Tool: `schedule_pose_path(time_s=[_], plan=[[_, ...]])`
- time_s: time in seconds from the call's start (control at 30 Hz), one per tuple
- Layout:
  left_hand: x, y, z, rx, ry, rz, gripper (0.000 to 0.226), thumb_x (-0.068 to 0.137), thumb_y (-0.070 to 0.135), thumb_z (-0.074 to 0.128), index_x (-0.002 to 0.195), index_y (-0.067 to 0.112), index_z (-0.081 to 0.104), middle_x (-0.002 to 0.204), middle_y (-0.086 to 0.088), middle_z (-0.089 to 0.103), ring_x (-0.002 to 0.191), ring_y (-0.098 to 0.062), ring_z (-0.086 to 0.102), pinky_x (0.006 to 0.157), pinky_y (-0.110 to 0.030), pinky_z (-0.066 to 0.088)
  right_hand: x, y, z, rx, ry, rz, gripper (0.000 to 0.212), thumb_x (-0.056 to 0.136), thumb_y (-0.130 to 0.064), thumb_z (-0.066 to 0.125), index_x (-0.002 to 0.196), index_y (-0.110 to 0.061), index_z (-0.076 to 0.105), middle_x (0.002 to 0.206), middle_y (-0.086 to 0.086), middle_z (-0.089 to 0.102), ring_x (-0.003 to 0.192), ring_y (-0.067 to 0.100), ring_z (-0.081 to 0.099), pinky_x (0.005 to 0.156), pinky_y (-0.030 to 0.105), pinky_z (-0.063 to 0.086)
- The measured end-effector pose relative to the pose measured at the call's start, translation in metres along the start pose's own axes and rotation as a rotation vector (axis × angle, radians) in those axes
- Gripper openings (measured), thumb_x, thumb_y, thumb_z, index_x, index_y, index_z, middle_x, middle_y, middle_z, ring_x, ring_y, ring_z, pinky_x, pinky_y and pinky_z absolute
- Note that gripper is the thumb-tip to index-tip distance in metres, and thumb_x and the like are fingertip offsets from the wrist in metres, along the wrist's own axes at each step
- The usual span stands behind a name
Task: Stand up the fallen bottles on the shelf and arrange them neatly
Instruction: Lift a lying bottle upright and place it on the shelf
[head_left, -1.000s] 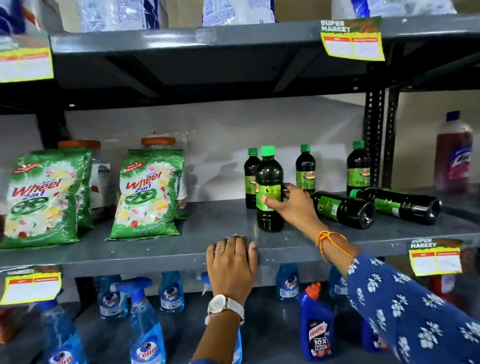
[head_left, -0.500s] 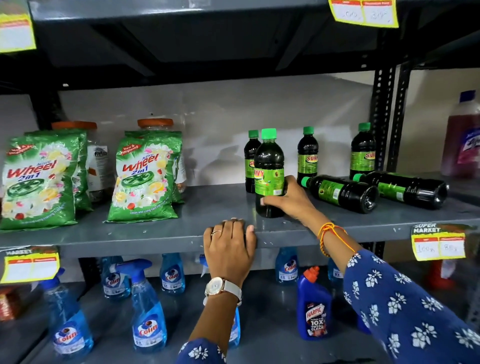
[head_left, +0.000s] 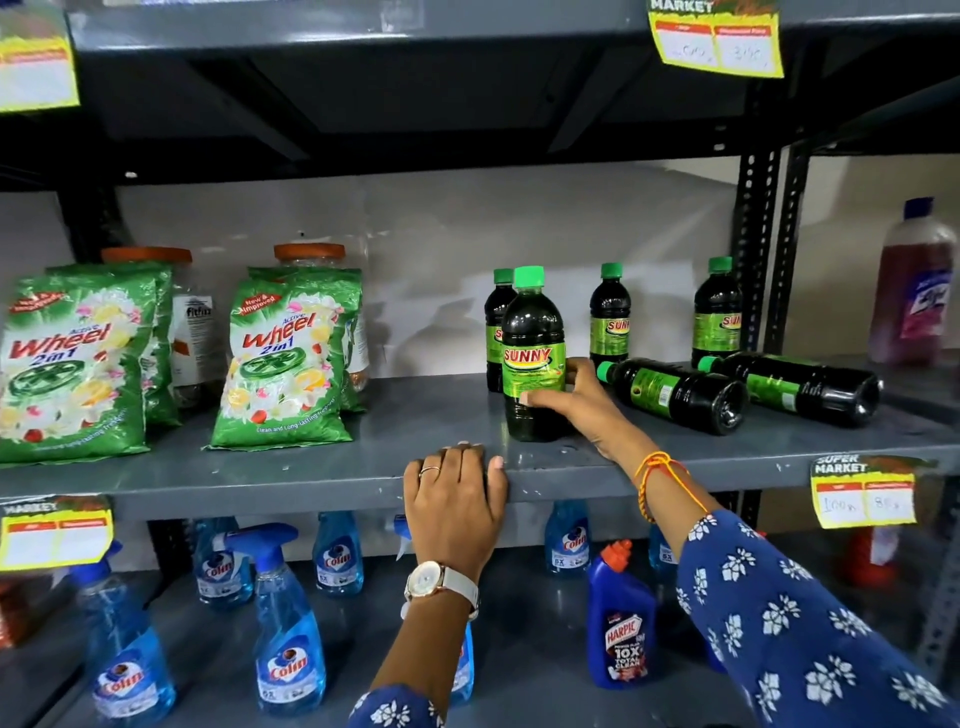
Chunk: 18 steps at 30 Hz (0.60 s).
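Right hand (head_left: 576, 402) grasps the lower body of an upright dark plastic bottle with green cap and "SUNNY" label (head_left: 532, 358), standing near the front of the grey metal shelf (head_left: 311, 467). Left hand (head_left: 454, 501) rests flat, fingers curled over the shelf's front edge, gripping no object. Two matching dark bottles (head_left: 675, 395) (head_left: 795, 387) lie on their sides to the right. Three matching bottles (head_left: 496, 332) (head_left: 610, 317) (head_left: 718, 314) stand upright behind.

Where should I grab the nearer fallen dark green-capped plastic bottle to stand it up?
Take the nearer fallen dark plastic bottle around its labelled middle, from above. It lies on its side, green cap pointing left toward the right hand, base toward the front right, so lift the cap end.
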<state>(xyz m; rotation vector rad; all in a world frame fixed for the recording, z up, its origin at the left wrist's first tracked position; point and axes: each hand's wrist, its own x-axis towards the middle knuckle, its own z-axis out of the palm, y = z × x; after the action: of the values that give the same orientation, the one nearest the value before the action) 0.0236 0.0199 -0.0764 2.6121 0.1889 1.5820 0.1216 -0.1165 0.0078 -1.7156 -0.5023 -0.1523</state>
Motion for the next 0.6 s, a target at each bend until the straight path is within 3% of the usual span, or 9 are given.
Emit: schedule_pose_path(time_s=[0.2,0.33,0.6], plan=[[0.001,0.0,0.0,0.006,-0.009,0.002,0.039,0.092,0.036,0.035,0.083,0.013,0.065,0.078,-0.006,0.066,0.071,-0.028,0.058,0.077,-0.039,0.034,-0.003,0.0,0.001,-0.054,-0.04,-0.031,0.054,0.074,-0.012,0.074,0.117,-0.014,0.041,0.108,0.002,0.057,0.11,0.021,0.054,0.095,0.034,0.043],[0.001,-0.001,-0.002,-0.003,-0.047,-0.005,0.039,0.093,0.037,0.033,0.081,0.015,0.063,0.078,-0.005,0.065,0.071,-0.027,0.058,0.078,-0.039,0.035,-0.006,-0.003,0.001,-0.079,0.001,-0.051,0.056,0.072,-0.015,0.077,0.116,-0.014,0.042,0.105,-0.002,0.055,0.103,0.016,0.052,0.088,0.029,0.041],[0.002,0.0,-0.005,-0.004,-0.038,-0.003,0.039,0.092,0.036,0.033,0.079,0.014,0.062,0.075,-0.006,0.065,0.069,-0.027,0.057,0.075,-0.039,0.035,-0.019,-0.008,-0.002,-0.16,-0.005,-0.053,0.056,0.072,-0.019,0.076,0.12,-0.015,0.047,0.112,0.001,0.06,0.108,0.018,0.056,0.09,0.03,0.043]])
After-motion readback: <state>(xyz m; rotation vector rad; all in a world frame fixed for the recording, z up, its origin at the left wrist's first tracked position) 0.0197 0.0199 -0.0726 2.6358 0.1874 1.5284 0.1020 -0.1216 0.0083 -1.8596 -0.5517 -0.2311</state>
